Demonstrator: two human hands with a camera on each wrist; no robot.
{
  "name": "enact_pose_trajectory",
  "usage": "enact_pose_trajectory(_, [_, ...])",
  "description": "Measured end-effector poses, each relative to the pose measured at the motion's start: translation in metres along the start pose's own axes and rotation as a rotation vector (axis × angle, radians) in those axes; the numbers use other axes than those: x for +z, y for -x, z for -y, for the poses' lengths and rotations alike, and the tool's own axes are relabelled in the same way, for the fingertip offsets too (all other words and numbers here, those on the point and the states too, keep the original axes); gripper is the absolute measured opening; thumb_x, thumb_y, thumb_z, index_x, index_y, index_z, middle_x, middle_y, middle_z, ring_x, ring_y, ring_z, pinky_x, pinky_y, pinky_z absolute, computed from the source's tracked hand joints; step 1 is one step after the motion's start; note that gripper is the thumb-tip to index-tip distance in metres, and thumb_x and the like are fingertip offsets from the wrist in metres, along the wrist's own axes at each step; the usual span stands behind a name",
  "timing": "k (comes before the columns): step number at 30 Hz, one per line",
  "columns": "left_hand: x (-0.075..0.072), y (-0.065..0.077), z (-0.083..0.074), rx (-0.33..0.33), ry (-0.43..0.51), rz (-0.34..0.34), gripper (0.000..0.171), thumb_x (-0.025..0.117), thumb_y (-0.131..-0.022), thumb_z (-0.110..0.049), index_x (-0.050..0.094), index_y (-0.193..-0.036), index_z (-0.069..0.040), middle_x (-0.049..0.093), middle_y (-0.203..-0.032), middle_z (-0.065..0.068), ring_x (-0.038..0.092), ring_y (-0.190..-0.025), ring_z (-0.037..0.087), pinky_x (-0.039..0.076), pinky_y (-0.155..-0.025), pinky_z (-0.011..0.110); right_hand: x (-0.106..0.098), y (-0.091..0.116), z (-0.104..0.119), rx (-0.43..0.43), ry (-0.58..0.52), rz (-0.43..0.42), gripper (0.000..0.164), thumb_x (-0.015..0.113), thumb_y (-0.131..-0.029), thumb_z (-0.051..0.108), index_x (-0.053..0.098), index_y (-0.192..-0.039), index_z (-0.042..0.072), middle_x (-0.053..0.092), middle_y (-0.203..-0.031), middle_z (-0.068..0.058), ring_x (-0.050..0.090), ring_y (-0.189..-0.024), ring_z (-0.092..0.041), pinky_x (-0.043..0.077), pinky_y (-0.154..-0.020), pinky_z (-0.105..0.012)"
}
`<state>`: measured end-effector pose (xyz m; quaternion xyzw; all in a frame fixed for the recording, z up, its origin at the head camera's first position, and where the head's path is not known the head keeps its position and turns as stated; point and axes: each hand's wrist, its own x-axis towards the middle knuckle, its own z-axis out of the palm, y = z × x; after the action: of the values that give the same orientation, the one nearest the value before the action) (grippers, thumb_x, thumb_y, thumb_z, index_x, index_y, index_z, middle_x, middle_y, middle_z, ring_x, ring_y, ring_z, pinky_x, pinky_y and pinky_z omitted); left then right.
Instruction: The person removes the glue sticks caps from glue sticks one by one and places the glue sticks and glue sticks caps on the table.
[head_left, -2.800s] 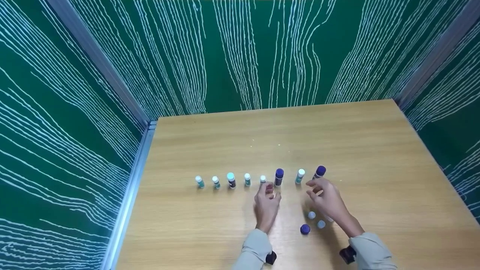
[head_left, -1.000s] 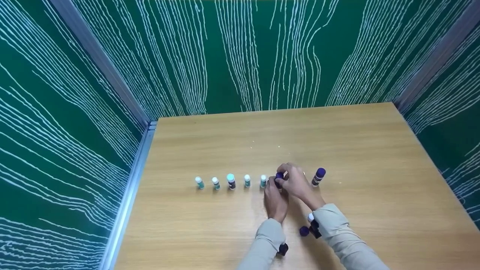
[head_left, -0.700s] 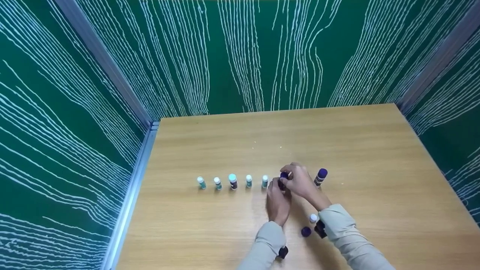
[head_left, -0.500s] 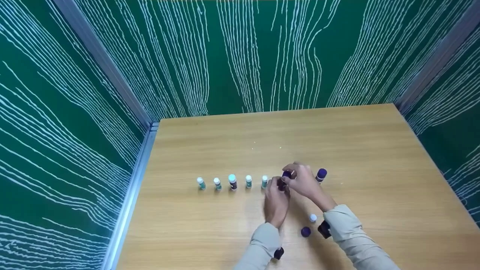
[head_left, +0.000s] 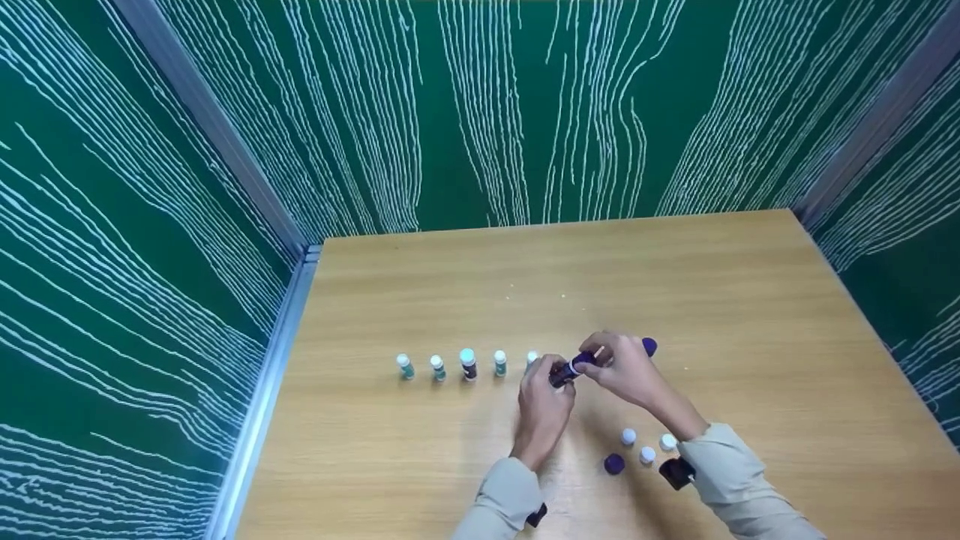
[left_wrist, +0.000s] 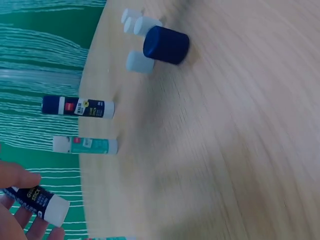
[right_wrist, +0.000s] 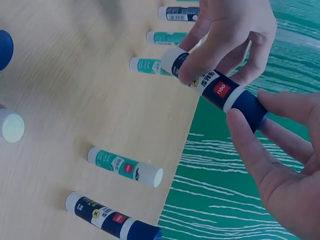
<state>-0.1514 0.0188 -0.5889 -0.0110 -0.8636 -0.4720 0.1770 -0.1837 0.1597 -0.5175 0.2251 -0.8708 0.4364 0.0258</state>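
My left hand [head_left: 541,405] grips the body of a dark blue glue stick [right_wrist: 210,85], tilted and held above the table. Its dark blue cap [right_wrist: 250,110] is pinched between the thumb and fingers of my right hand [head_left: 630,371]; the cap still sits on the body. The white base of this stick [left_wrist: 56,210] points down past the left fingers in the left wrist view. Beyond the hands, a teal glue stick [right_wrist: 125,167] and another dark blue glue stick [right_wrist: 107,215] stand upright with caps on.
Several capped glue sticks, teal ones [head_left: 406,366] and a dark one [head_left: 468,364], stand in a row to the left. Loose caps lie nearer the person: a dark blue cap [head_left: 614,463] and several white caps [head_left: 647,454]. Green walls surround the wooden table [head_left: 375,450].
The dark blue glue stick, upright in the row earlier, has been gripped by both hands, lifted and tilted. The right hand came left from beside the rightmost stick, then both drew slightly back.
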Motion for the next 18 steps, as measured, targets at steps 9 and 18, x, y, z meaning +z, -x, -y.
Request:
enact_pose_trajectory(9, [-0.033,0.008,-0.009,0.139,-0.036,0.018,0.032,0.078,-0.065,0.000,0.067,-0.091,-0.016,0.064,-0.088,-0.008,0.059,-0.083,0.008,0.051,-0.076,0.021,-0.007,0.016,0.017,0.004,-0.105,0.044,0.015,0.074,-0.079,0.003,0.068,-0.092,0.000,0.067,-0.086,-0.006,0.065,-0.066,-0.015,0.055,-0.053,-0.024])
enact_pose_trajectory(18, [-0.071,0.011,-0.027,0.199,-0.072,0.082,0.033,0.078,-0.063,-0.001,0.069,-0.090,-0.019,0.065,-0.088,-0.010,0.059,-0.082,0.008,0.051,-0.073,0.023,-0.012,0.031,0.037,-0.034,-0.157,0.047,0.017,0.073,-0.081,0.003,0.069,-0.098,-0.001,0.064,-0.090,-0.006,0.066,-0.067,-0.016,0.056,-0.057,-0.024])
